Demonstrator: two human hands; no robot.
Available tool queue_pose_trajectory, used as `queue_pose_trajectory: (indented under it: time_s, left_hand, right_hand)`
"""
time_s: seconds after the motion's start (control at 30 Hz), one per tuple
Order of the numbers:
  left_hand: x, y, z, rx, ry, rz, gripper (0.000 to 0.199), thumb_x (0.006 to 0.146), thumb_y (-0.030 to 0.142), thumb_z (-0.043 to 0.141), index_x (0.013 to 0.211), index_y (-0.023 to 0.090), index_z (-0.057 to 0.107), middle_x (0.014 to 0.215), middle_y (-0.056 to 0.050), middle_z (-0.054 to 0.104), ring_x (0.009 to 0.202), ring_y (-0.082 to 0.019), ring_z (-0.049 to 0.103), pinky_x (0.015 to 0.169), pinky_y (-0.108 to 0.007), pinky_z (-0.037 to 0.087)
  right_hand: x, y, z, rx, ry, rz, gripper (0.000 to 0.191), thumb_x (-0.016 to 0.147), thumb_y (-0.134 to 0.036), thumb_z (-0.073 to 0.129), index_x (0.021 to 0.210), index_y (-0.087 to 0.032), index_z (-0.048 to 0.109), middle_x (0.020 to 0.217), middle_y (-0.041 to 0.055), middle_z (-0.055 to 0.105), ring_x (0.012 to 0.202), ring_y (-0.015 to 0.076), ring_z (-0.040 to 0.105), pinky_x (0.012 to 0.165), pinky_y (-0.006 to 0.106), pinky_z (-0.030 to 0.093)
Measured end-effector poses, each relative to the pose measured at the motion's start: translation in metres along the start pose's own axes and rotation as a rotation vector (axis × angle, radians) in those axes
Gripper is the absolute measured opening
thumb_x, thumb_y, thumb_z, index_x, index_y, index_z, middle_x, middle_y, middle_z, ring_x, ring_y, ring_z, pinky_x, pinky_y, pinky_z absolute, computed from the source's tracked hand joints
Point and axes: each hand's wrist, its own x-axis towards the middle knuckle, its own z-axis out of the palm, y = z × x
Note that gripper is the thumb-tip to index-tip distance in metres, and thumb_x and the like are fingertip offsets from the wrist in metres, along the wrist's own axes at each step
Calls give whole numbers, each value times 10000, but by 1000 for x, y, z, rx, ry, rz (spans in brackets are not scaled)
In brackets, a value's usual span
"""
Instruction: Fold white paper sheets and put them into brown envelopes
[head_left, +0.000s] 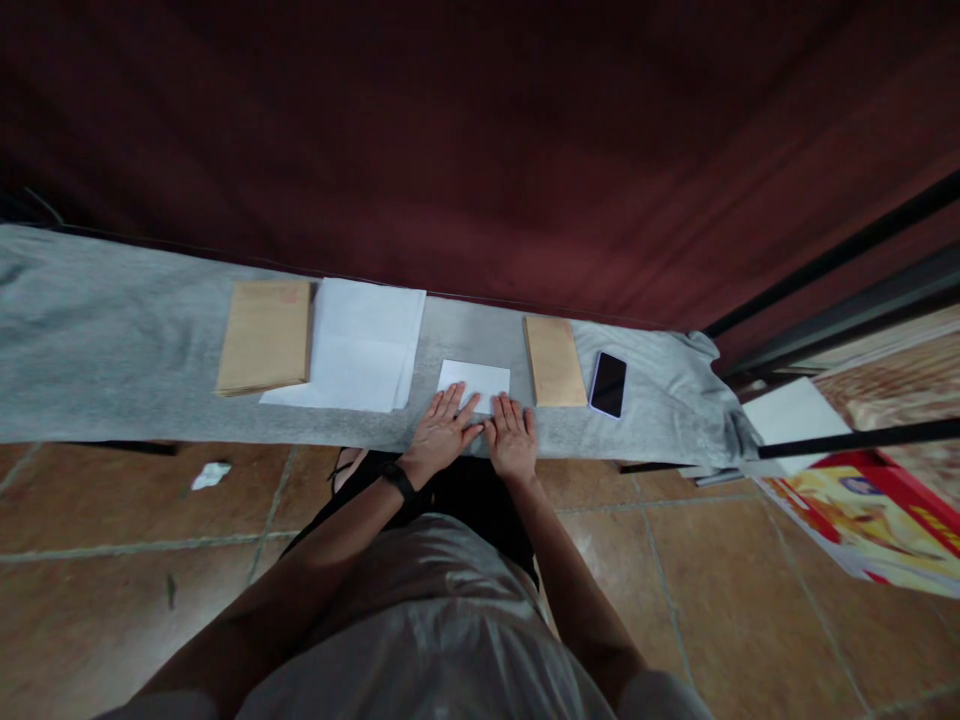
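A small white rectangle of paper (480, 376), which looks folded, lies on the grey cloth in front of me. My left hand (441, 428) rests flat on its lower left part, fingers stretched out. On its lower right edge lies my right hand (511, 437), palm down with the fingers extended. The thumbs come close together near the paper's lower edge. To the left is a stack of larger white sheets (364, 345), partly fanned out. Right of the paper sits a stack of brown envelopes (556, 362).
A bigger pile of brown envelopes (266, 335) stands at the left of the sheets. A phone (608, 385) lies right of the smaller envelopes. The grey cloth (112, 340) covers a narrow table, with a dark red curtain (450, 150) behind. A printed box (870, 515) is at the right.
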Motion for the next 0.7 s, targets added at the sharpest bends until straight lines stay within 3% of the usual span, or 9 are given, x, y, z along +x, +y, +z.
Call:
queue_pose_trajectory:
  time_s: [0.3,0.53,0.7]
  left_hand:
    - [-5,-2,3,-31,25,-109,714,1007,497,413,1546,31,360,1621,-225,314,1537,-303,257,1254,-470,220]
    - [-11,-11,0,-51,78,-253,708,993,465,433,1543,24,362,1609,-238,332,1525,-338,283,1242,-514,225]
    - [-10,-17,-7,-88,54,-293,673,971,439,474,1520,55,416,1603,-226,361,1517,-351,299,1231,-524,255]
  right_hand:
    - [-9,2,0,-2,51,32,541,1077,-389,358,1569,-163,360,1569,127,459,1479,266,382,1237,517,194]
    - [-10,2,-1,-6,55,41,544,1074,-384,361,1565,-150,365,1564,141,463,1474,274,385,1224,532,207]
    - [-10,2,0,-9,62,39,546,1072,-383,356,1569,-156,357,1568,135,461,1473,272,382,1223,531,204]
